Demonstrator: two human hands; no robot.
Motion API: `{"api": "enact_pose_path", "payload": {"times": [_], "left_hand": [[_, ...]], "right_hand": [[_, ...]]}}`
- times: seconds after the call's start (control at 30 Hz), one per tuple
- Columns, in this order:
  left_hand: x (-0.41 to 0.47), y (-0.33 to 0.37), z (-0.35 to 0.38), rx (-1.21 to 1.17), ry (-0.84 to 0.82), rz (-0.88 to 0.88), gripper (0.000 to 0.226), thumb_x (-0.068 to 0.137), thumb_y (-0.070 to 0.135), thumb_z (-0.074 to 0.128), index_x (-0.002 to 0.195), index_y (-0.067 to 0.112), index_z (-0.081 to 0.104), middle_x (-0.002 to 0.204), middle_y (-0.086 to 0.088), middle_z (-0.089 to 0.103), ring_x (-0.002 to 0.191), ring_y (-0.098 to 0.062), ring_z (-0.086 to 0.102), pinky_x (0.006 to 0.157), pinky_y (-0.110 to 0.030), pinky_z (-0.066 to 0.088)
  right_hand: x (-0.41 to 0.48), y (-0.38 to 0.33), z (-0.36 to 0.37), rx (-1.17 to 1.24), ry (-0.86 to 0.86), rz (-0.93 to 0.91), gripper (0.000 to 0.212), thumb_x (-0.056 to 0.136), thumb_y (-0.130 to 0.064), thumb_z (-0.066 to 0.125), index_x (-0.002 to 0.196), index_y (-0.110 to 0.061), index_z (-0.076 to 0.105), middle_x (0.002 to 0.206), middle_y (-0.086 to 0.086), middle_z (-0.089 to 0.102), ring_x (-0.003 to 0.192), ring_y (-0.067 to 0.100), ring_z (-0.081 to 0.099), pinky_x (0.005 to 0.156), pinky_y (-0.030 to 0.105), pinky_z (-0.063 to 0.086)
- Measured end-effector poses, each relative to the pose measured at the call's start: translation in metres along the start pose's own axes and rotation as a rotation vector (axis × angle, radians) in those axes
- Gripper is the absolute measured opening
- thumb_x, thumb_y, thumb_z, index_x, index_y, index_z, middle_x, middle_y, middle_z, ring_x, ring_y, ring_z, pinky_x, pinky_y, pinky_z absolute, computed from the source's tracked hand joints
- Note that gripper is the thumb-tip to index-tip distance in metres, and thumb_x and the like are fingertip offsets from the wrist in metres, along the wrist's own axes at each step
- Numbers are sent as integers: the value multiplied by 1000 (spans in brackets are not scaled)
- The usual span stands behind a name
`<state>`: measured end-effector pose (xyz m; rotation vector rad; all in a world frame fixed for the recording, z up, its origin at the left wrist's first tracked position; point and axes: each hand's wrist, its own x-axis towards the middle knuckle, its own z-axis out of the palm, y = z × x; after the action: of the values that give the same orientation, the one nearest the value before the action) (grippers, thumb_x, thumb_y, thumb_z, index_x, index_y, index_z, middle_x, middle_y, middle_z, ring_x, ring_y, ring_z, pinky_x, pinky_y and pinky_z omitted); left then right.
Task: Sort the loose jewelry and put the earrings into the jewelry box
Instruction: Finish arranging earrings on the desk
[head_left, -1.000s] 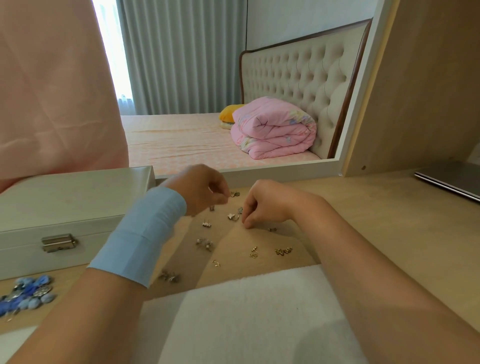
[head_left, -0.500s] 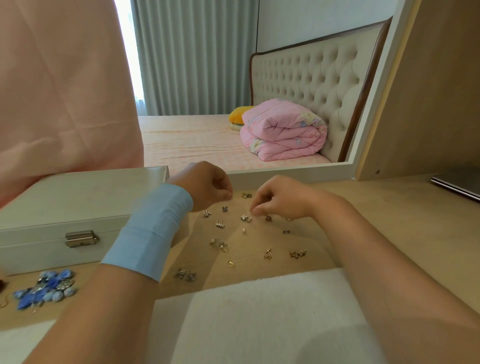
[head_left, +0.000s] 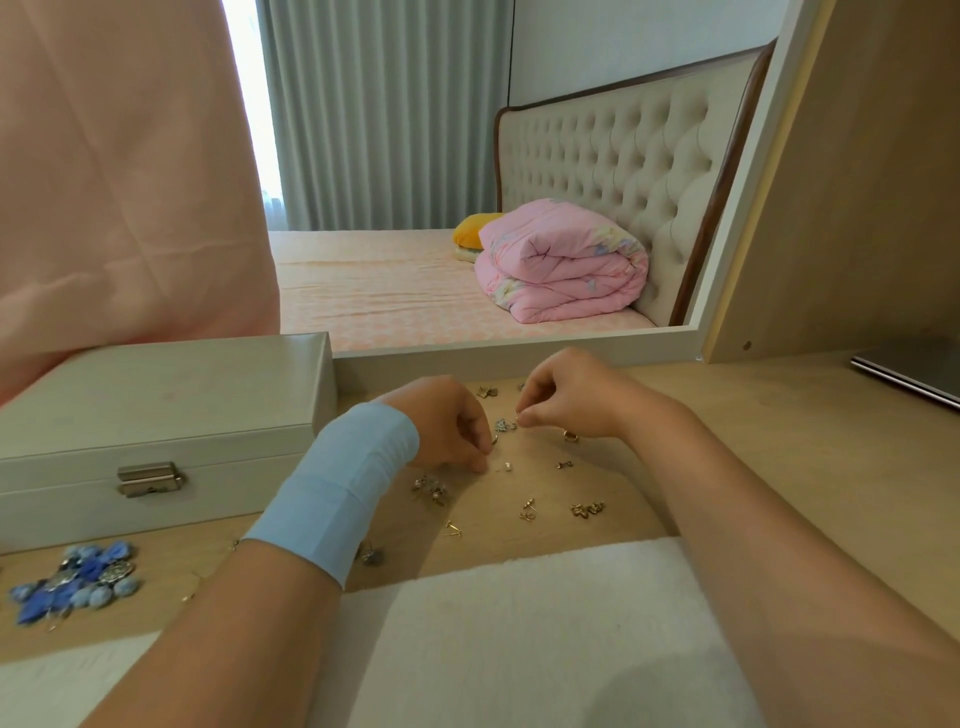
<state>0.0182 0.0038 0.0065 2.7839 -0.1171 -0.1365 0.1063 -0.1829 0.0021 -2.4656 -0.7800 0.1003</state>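
Note:
Several small gold and silver earrings (head_left: 524, 512) lie scattered on the wooden tabletop (head_left: 779, 467). My left hand (head_left: 449, 423), with a light blue band on its wrist, has curled fingers. Its tips touch the table beside a tiny pale stud (head_left: 505, 467), and a small metal earring (head_left: 494, 440) shows at its index finger. My right hand (head_left: 569, 397) hovers just beyond, thumb and forefinger pinched on a small piece above a silvery earring (head_left: 504, 426). The white jewelry box (head_left: 156, 405) stands shut to the left, its latch (head_left: 148, 478) fastened.
A heap of blue and silver jewelry (head_left: 78, 577) lies at the near left. A white fuzzy mat (head_left: 519, 634) covers the near edge. A framed mirror (head_left: 519, 351) runs along the back. A flat grey device (head_left: 909, 374) lies at the far right.
My left hand has come down from a raised pinch and now has its fingertips on the table nearer to me. My right hand lifted off the table and holds its pinch.

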Motion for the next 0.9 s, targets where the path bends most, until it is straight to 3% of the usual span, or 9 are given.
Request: {"api": "enact_pose_path", "payload": {"times": [0.1,0.2,0.33,0.43,0.5,0.63,0.9], "left_hand": [[-3,-7,-12,-58,80,5,9,80,33,79,86,35,73,87,17,68,78,0,62,68,-15,44],[-10,-19,-32,-122,239,-17,12,82,29,77,80,38,70,85,19,68,78,-4,64,68,-21,48],[-19,-35,-60,-79,534,-26,9,86,35,69,80,42,68,91,24,66,91,-7,59,88,-32,48],[-28,-55,-72,3,648,-107,7,90,41,63,83,44,64,101,20,65,102,-13,58,93,-39,48],[-32,-71,-72,27,647,-200,3,89,43,63,90,42,67,111,13,66,108,-18,57,95,-39,47],[-35,-90,-62,37,524,-365,25,88,47,64,112,40,66,129,4,61,121,-25,52,103,-42,44],[-51,-82,-60,-36,519,-339,28,91,44,62,118,35,65,130,4,60,121,-22,53,100,-39,45]], "right_hand": [[3,-11,0,-2,115,-51,11,76,-29,85,70,-32,76,67,-27,68,69,-7,64,66,24,51],[11,-30,11,-71,113,-73,11,75,-27,83,71,-33,75,72,-21,69,78,-1,66,76,32,58],[25,-53,29,-204,39,-64,11,78,-25,80,74,-32,74,84,-18,72,88,7,68,81,34,58],[29,-58,38,-306,39,-75,10,80,-22,71,78,-32,75,93,-15,74,94,12,67,86,33,56],[28,-58,42,-341,48,-97,14,82,-22,67,82,-31,77,96,-16,73,96,12,66,86,33,55],[25,-54,44,-277,25,-104,18,85,-22,66,90,-33,80,97,-19,72,96,8,65,84,31,55],[12,-74,16,-134,138,-165,20,92,-19,63,99,-31,76,92,-20,67,93,7,64,88,35,55]]}}
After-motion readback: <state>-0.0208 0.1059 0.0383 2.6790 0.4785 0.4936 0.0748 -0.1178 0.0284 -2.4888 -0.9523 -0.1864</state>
